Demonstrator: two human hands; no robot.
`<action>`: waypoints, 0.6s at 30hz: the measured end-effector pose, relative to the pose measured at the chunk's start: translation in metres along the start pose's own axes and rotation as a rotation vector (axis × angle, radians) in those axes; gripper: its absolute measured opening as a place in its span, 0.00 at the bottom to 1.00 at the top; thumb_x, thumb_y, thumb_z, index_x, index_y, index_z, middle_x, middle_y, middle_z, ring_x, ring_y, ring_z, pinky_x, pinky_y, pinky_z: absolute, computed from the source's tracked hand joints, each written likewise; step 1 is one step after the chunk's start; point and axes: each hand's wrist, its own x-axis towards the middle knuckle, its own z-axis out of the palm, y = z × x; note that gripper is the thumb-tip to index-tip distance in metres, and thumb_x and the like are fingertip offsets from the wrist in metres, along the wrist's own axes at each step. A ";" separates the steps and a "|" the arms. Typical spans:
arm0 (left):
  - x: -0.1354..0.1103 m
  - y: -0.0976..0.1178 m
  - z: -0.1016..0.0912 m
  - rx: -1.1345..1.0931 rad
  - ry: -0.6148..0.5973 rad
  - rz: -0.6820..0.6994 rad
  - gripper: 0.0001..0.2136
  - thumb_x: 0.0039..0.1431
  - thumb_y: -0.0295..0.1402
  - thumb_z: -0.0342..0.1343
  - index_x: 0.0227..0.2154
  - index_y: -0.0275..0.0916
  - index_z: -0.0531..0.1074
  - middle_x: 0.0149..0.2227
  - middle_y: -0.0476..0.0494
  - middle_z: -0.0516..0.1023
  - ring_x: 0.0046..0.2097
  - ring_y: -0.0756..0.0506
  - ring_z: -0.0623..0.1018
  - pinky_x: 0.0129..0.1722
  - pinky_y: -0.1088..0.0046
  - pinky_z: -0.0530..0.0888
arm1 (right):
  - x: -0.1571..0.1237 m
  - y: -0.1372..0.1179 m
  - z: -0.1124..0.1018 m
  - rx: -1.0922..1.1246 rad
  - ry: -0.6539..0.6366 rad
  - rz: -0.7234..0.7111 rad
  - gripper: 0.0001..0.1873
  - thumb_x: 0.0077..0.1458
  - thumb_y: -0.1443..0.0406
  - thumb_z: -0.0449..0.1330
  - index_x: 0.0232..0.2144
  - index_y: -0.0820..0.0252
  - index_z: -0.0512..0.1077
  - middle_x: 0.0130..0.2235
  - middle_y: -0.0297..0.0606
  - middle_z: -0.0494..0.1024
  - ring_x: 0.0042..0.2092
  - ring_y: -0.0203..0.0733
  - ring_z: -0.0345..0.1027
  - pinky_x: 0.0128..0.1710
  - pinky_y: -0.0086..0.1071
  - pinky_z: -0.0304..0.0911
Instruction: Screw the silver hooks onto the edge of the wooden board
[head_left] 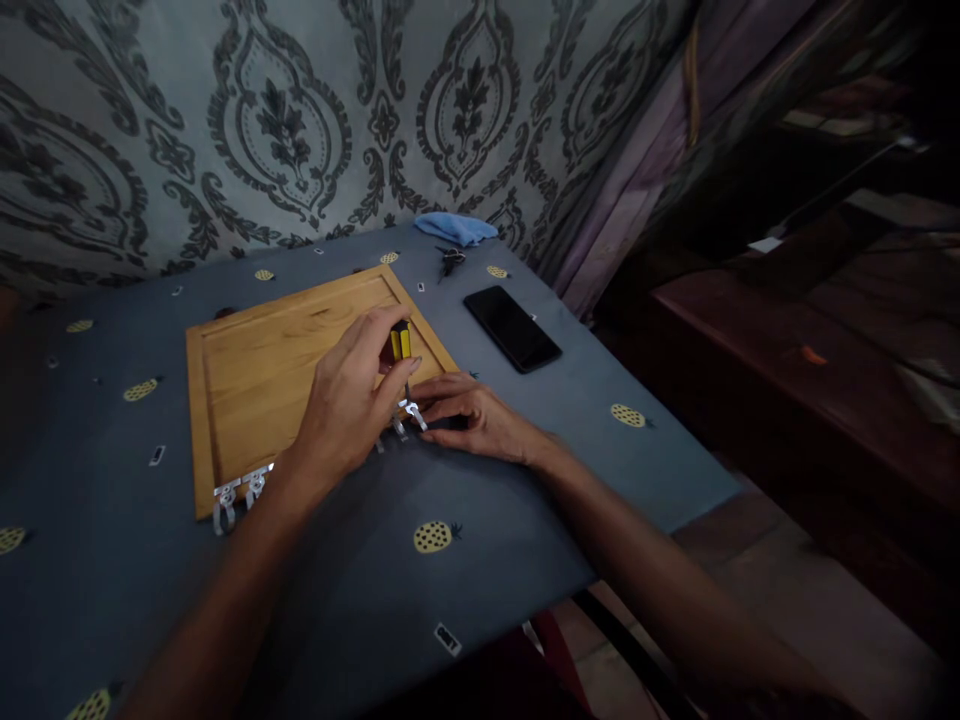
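Observation:
My left hand [351,388] is closed around the black-and-yellow handle of a screwdriver [402,342], held upright with its shaft pointing down. Below its tip is a silver metal hook [413,410] at the near edge of a framed wooden board [274,360]. My right hand [474,414] lies at the board's near right corner, with its bent fingers at that hook; whether they pinch it is hard to see. More metal hooks [255,482] line the near edge, at the left corner and partly behind my left hand and wrist.
A black phone [513,328] lies on the grey pineapple-print tablecloth [480,530], right of the board. Behind it are a small bunch of keys [451,262] and a blue cloth [456,229] near the patterned wall [390,110]. The table's right edge drops beside a dark red surface [810,350].

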 end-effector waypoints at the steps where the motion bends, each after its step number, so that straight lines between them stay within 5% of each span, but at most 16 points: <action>1: 0.000 0.000 0.000 -0.002 -0.002 -0.009 0.16 0.66 0.29 0.56 0.56 0.42 0.70 0.52 0.44 0.80 0.48 0.45 0.81 0.49 0.67 0.80 | 0.000 0.000 0.000 -0.001 -0.001 -0.001 0.08 0.63 0.61 0.68 0.44 0.54 0.84 0.57 0.45 0.82 0.58 0.49 0.76 0.60 0.50 0.67; 6: 0.000 -0.001 0.000 -0.017 0.010 -0.048 0.19 0.64 0.28 0.57 0.57 0.43 0.69 0.52 0.45 0.80 0.46 0.45 0.82 0.51 0.64 0.81 | 0.000 0.001 0.001 -0.004 0.006 0.005 0.08 0.63 0.60 0.68 0.44 0.52 0.84 0.57 0.43 0.82 0.58 0.48 0.76 0.60 0.50 0.67; 12: -0.001 0.000 0.002 -0.013 0.048 -0.059 0.20 0.62 0.27 0.58 0.57 0.43 0.68 0.40 0.49 0.80 0.37 0.47 0.81 0.42 0.67 0.81 | 0.000 0.000 0.000 0.011 -0.012 0.022 0.09 0.63 0.60 0.68 0.44 0.53 0.84 0.57 0.43 0.82 0.59 0.46 0.75 0.61 0.47 0.66; 18: -0.002 -0.001 0.002 -0.010 0.051 -0.044 0.20 0.63 0.27 0.56 0.57 0.44 0.67 0.44 0.47 0.80 0.41 0.46 0.81 0.43 0.66 0.81 | 0.000 0.001 0.001 0.025 0.000 -0.001 0.09 0.63 0.60 0.68 0.44 0.53 0.83 0.57 0.44 0.82 0.59 0.47 0.75 0.61 0.49 0.66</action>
